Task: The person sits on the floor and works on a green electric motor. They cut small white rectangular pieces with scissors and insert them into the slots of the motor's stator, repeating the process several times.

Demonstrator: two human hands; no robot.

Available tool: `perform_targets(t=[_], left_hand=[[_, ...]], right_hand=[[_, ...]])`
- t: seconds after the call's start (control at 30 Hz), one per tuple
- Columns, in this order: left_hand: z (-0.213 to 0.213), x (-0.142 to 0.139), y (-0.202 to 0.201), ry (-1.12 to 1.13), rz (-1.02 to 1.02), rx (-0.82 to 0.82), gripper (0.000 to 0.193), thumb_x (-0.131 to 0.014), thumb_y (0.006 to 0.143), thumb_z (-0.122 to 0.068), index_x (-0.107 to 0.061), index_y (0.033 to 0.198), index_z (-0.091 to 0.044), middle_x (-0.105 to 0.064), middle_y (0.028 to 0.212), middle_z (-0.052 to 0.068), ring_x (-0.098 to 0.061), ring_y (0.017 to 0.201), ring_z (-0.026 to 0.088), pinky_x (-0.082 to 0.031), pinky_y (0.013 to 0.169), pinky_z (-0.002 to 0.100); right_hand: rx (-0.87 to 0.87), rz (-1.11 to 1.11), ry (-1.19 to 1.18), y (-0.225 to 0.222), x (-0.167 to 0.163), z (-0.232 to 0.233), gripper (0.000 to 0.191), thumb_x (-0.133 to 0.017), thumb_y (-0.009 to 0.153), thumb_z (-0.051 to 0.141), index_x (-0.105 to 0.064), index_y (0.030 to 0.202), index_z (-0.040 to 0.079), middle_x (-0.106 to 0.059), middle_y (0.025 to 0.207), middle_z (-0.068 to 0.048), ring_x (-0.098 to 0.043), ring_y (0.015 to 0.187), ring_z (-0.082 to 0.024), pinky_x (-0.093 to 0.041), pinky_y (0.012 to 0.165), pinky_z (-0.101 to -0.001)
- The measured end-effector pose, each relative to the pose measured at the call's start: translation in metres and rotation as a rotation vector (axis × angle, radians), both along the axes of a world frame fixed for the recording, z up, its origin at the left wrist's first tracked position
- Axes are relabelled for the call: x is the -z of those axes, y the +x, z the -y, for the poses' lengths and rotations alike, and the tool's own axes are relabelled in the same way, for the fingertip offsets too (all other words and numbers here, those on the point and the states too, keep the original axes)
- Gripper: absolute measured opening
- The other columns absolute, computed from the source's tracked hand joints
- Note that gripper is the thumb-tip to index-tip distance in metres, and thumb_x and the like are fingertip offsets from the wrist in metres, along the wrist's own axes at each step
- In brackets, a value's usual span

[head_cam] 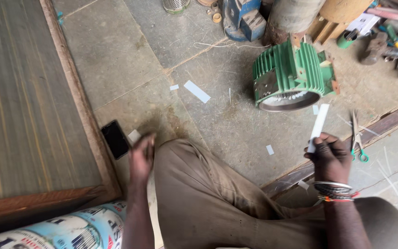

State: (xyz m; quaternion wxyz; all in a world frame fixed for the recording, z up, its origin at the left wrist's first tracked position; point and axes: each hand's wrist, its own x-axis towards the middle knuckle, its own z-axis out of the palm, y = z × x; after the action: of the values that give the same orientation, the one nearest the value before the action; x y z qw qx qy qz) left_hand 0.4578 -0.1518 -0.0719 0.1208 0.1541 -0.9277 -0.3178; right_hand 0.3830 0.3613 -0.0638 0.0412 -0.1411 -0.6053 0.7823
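Observation:
My right hand [330, 157] holds a long white paper strip [319, 124] upright, above the floor near a pair of scissors with green handles [357, 138]. My left hand [141, 157] is blurred beside my knee, close to a black phone [115, 139] and a small white paper piece [134, 135] on the floor; whether it holds anything is unclear. A green finned motor housing [291, 74] lies on the stone floor ahead of me. Bangles sit on my right wrist.
A wooden-framed board [33, 106] covers the left. White paper scraps [196, 91] lie scattered on the floor. Tools and metal parts [392, 41] crowd the top right, with a blue vise-like part [242, 18] and a printed sack [70, 228] at bottom left.

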Motion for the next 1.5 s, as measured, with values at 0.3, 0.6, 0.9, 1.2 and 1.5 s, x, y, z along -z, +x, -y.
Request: perform_targets(t=[0.3, 0.6, 0.9, 1.2, 1.5], left_hand=[[-0.077, 0.088, 0.067, 0.24, 0.38, 0.035, 0.035, -0.066, 0.103, -0.034, -0.07, 0.126, -0.007, -0.074, 0.122, 0.016, -0.071, 0.111, 0.028, -0.056, 0.096, 0.045], [-0.161, 0.11, 0.026, 0.288, 0.437, 0.237, 0.033, -0.067, 0.104, -0.032, -0.069, 0.125, -0.007, -0.073, 0.12, 0.016, -0.07, 0.109, 0.026, -0.055, 0.094, 0.042], [-0.275, 0.11, -0.001, 0.34, 0.404, 0.571, 0.03, -0.068, 0.104, -0.03, -0.069, 0.123, -0.007, -0.072, 0.119, 0.016, -0.07, 0.107, 0.024, -0.055, 0.092, 0.039], [-0.269, 0.118, -0.031, 0.32, 0.414, 0.522, 0.027, -0.069, 0.105, -0.028, -0.069, 0.121, -0.007, -0.072, 0.117, 0.015, -0.069, 0.105, 0.023, -0.055, 0.09, 0.036], [-0.255, 0.112, -0.024, 0.33, 0.4, 0.469, 0.024, -0.07, 0.106, -0.026, -0.068, 0.12, -0.007, -0.071, 0.116, 0.015, -0.068, 0.102, 0.021, -0.055, 0.088, 0.034]], right_hand=[[-0.033, -0.074, 0.009, 0.033, -0.028, -0.001, 0.005, -0.06, 0.114, -0.002, -0.063, 0.118, 0.0, -0.069, 0.105, -0.011, -0.068, 0.093, -0.018, -0.062, 0.085, -0.0411], [0.118, -0.117, -0.035, 0.085, -0.074, -0.016, 0.013, -0.057, 0.11, 0.001, -0.065, 0.121, 0.001, -0.068, 0.103, -0.011, -0.067, 0.09, -0.022, -0.059, 0.082, -0.0403], [0.303, -0.204, -0.136, 0.147, -0.121, -0.056, 0.014, -0.057, 0.11, 0.001, -0.065, 0.122, 0.0, -0.068, 0.101, -0.015, -0.067, 0.089, -0.025, -0.056, 0.082, -0.0404], [0.361, -0.243, -0.145, 0.173, -0.135, -0.077, 0.012, -0.058, 0.111, 0.004, -0.065, 0.119, -0.001, -0.069, 0.094, -0.015, -0.068, 0.09, -0.026, -0.056, 0.084, -0.0408], [0.27, -0.08, 0.064, 0.159, -0.104, -0.08, 0.012, -0.059, 0.104, 0.005, -0.065, 0.114, 0.001, -0.069, 0.093, -0.012, -0.069, 0.084, -0.023, -0.056, 0.077, -0.0352]])
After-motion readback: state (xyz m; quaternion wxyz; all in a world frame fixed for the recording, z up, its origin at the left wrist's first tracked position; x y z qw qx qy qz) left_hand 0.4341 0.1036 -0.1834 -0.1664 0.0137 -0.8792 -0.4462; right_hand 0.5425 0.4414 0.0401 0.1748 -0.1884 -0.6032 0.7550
